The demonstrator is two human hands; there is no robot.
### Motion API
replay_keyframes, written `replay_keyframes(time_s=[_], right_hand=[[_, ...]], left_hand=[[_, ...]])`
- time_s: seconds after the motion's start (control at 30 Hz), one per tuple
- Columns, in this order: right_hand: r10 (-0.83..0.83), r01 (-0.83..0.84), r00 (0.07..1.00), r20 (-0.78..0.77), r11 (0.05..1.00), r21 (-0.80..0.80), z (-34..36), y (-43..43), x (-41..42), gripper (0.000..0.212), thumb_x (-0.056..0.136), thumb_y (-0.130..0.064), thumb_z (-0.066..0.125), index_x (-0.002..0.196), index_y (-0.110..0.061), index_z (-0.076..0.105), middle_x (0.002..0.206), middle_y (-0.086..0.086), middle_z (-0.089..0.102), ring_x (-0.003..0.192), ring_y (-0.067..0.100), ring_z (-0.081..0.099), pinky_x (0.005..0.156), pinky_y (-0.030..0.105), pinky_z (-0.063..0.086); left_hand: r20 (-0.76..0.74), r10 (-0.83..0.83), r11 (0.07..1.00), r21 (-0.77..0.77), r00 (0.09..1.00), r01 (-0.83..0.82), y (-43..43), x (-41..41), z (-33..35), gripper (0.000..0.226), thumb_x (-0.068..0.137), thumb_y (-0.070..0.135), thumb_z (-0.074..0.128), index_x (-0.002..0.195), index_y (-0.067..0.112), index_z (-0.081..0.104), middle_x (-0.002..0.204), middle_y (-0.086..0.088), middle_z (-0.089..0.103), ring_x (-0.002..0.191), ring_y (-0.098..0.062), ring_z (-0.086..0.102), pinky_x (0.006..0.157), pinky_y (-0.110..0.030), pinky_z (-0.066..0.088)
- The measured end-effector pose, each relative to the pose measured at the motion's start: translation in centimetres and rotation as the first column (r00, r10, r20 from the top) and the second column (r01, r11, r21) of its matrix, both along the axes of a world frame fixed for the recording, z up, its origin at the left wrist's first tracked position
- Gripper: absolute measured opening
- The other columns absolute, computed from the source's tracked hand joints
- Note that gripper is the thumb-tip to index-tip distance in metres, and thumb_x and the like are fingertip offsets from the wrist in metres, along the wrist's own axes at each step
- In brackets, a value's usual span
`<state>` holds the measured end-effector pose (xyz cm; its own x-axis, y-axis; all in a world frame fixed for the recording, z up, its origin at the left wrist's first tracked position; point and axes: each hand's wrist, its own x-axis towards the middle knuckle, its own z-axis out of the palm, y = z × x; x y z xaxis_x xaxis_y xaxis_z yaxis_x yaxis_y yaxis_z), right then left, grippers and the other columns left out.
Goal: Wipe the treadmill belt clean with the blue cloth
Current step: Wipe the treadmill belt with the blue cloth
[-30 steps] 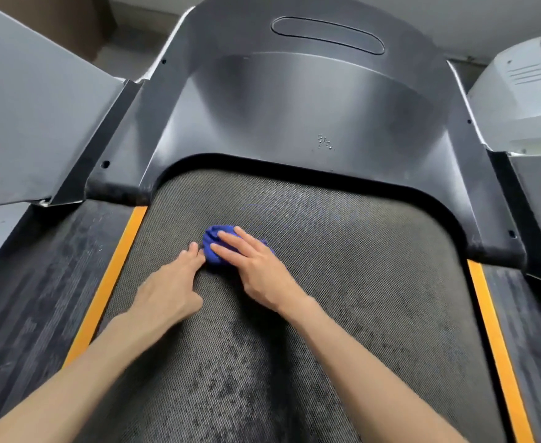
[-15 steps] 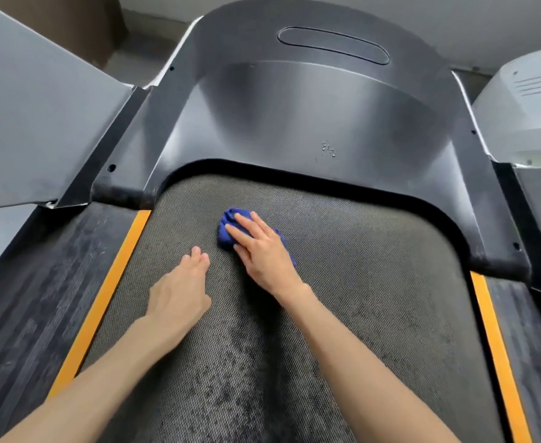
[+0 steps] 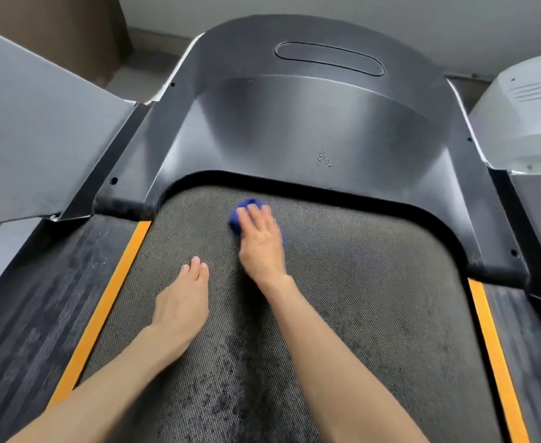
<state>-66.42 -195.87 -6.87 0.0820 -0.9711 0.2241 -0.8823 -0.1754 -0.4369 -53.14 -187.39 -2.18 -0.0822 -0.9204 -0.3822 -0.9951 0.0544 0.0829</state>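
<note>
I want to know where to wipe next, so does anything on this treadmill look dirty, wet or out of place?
Yes. A dark blotchy patch marks the near middle of the treadmill belt, unlike the even grey weave elsewhere. A few droplets sit on the black motor cover.

Pale wall (image 3: 454, 14); brown panel (image 3: 54, 36); white machine (image 3: 518, 123) right.
</note>
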Motion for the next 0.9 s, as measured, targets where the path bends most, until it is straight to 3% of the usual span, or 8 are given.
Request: replay_keyframes(time_s=[0.13, 0.27, 0.37, 0.5, 0.57, 0.67, 0.77, 0.9], right_hand=[[0.356, -0.347, 0.93, -0.091, 0.932, 0.101, 0.5, 1.7, -0.1, 0.059, 0.082, 0.0, 0.042, 0.139, -0.013, 0.043, 0.147, 0.008, 0.038, 0.139, 0.032, 0.026, 0.114, 0.042, 0.022], [-0.125, 0.125, 0.992, -0.029, 0.992, 0.001, -0.1, 2.9, -10.6, 0.056, 0.075, -0.01, 0.032, 0.126, -0.006, 0.057, 0.135, 0.014, 0.051, 0.127, 0.036, 0.043, 0.108, 0.043, 0.033], [-0.52, 0.521, 0.854, -0.03, 0.851, 0.07, 0.1, 5.1, -19.7, 0.058, 0.078, -0.005, 0.03, 0.133, -0.002, 0.049, 0.143, 0.017, 0.042, 0.136, 0.04, 0.028, 0.112, 0.045, 0.02], [-0.683, 0.682, 0.73, 0.02, 0.73, 0.037, -0.1, 8.3, -19.4, 0.059, 0.071, 0.0, 0.032, 0.127, 0.004, 0.052, 0.136, 0.023, 0.047, 0.132, 0.046, 0.033, 0.109, 0.049, 0.022], [-0.588, 0.589, 0.808, 0.041, 0.808, -0.017, -1.1, 9.9, -14.6, 0.061, 0.065, 0.003, 0.038, 0.123, 0.003, 0.056, 0.132, 0.02, 0.052, 0.128, 0.044, 0.039, 0.108, 0.046, 0.026], [-0.052, 0.053, 0.998, -0.04, 0.998, 0.024, -1.5, 13.8, -7.7, 0.062, 0.071, -0.002, 0.039, 0.131, -0.01, 0.052, 0.139, 0.006, 0.048, 0.135, 0.026, 0.031, 0.113, 0.037, 0.019], [0.386, -0.381, 0.91, -0.153, 0.923, 0.064, -1.4, 15.5, -9.8, 0.062, 0.075, -0.007, 0.035, 0.135, -0.018, 0.045, 0.144, -0.001, 0.043, 0.137, 0.019, 0.029, 0.115, 0.032, 0.017], [-0.07, 0.072, 0.993, -0.096, 0.997, 0.018, -1.2, 14.0, -20.2, 0.055, 0.079, -0.005, 0.034, 0.131, -0.011, 0.052, 0.137, 0.008, 0.049, 0.132, 0.029, 0.039, 0.113, 0.042, 0.027]], left_hand=[[-0.077, 0.016, 1.0, 0.008, 0.997, -0.015, 0.4, 0.9, 0.6, 0.07, 0.089, 0.005, 0.04, 0.149, 0.02, 0.008, 0.157, 0.005, -0.003, 0.144, -0.013, 0.009, 0.11, -0.032, 0.027], [-0.175, 0.031, 0.997, 0.076, 0.984, -0.018, -0.2, 1.7, 0.9, 0.077, 0.083, -0.001, 0.044, 0.149, 0.019, 0.01, 0.157, 0.002, -0.001, 0.144, -0.015, 0.01, 0.114, -0.035, 0.022], [-0.196, 0.065, 0.994, 0.102, 0.978, -0.046, -0.6, 1.5, 1.3, 0.072, 0.082, 0.0, 0.046, 0.147, 0.015, 0.019, 0.157, -0.003, 0.008, 0.141, -0.022, 0.02, 0.113, -0.036, 0.024], [-0.337, 0.148, 0.988, 0.013, 0.93, -0.152, -0.1, 0.1, 1.2, 0.056, 0.077, -0.002, 0.047, 0.131, 0.011, 0.046, 0.143, -0.008, 0.042, 0.13, -0.026, 0.04, 0.106, -0.038, 0.034], [-0.412, 0.094, 0.988, -0.077, 0.906, -0.137, 0.6, -1.2, 0.6, 0.052, 0.073, -0.007, 0.047, 0.122, 0.008, 0.056, 0.142, -0.009, 0.044, 0.131, -0.024, 0.04, 0.11, -0.035, 0.03], [-0.378, 0.002, 0.985, -0.157, 0.926, -0.067, 1.4, -2.4, -0.5, 0.051, 0.069, -0.009, 0.048, 0.116, 0.005, 0.061, 0.139, -0.013, 0.047, 0.127, -0.027, 0.045, 0.109, -0.034, 0.029], [-0.315, -0.04, 0.985, -0.17, 0.948, -0.014, 1.6, -2.4, -0.7, 0.049, 0.069, -0.008, 0.051, 0.114, 0.006, 0.064, 0.136, -0.011, 0.05, 0.119, -0.03, 0.049, 0.103, -0.036, 0.035], [-0.267, -0.037, 0.993, -0.119, 0.963, 0.005, 0.9, -2.2, 0.2, 0.049, 0.075, 0.001, 0.05, 0.12, 0.016, 0.061, 0.142, -0.001, 0.045, 0.125, -0.022, 0.045, 0.107, -0.032, 0.033]])
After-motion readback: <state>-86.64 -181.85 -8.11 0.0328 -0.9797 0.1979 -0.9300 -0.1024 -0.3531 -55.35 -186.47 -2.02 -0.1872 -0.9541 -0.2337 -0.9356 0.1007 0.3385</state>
